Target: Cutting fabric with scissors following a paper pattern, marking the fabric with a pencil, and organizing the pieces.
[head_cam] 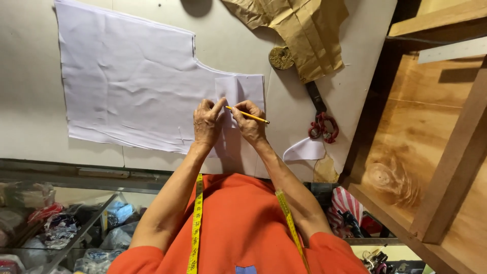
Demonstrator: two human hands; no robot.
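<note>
Pale grey tabletop fills most of the view, with a wooden shelf unit standing along its right edge and clear bags of cloth stored below its near edge.

Spread flat on it is a large piece of white fabric, cut with a curved notch along its far edge. A smaller white pattern piece lies on the fabric's right end, directly under both hands.

The left hand rests palm down on the fabric, its fingers drawn close together and pressing the small piece flat; it grips nothing. The right hand is just beside it, nearly touching, and its fingers are closed around a yellow pencil. The pencil's tip sits on the pattern piece between the two hands, while its other end points out to the right.

Right of the right hand, well apart from it, lie scissors with red handles, blades partly under a crumpled sheet of brown paper. A small round brownish object lies beside that paper, beyond the fingers. A curved white scrap lies nearer the person, right of the right wrist.

A yellow measuring tape hangs around the person's neck over an orange shirt.
</note>
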